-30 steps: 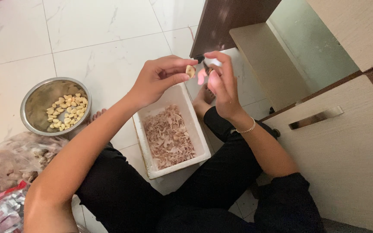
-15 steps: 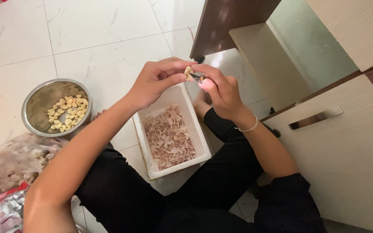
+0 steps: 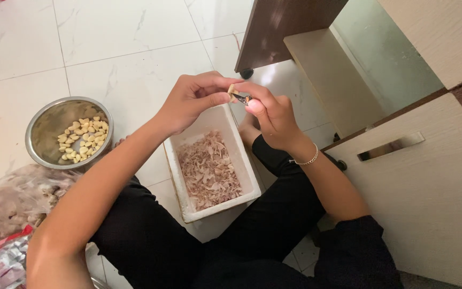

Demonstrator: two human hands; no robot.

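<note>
My left hand (image 3: 191,100) pinches a pale garlic clove (image 3: 231,89) between thumb and fingers. My right hand (image 3: 271,115), with a thin bracelet at the wrist, holds a small dark-handled knife (image 3: 240,98) against the clove. Both hands meet just above the far end of a white rectangular box (image 3: 252,184) that holds a heap of papery garlic skins (image 3: 208,170). The box rests on the floor between my legs, which are in black trousers.
A steel bowl (image 3: 41,128) with several peeled cloves (image 3: 81,139) stands on the white tiled floor at left. A clear plastic bag of unpeeled garlic (image 3: 14,198) lies below it. A cabinet with a metal handle (image 3: 390,146) is on the right; a dark wheeled panel (image 3: 274,32) stands beyond.
My right hand has closed in on the clove, bringing the knife against it. Both hands have dropped slightly toward the box.
</note>
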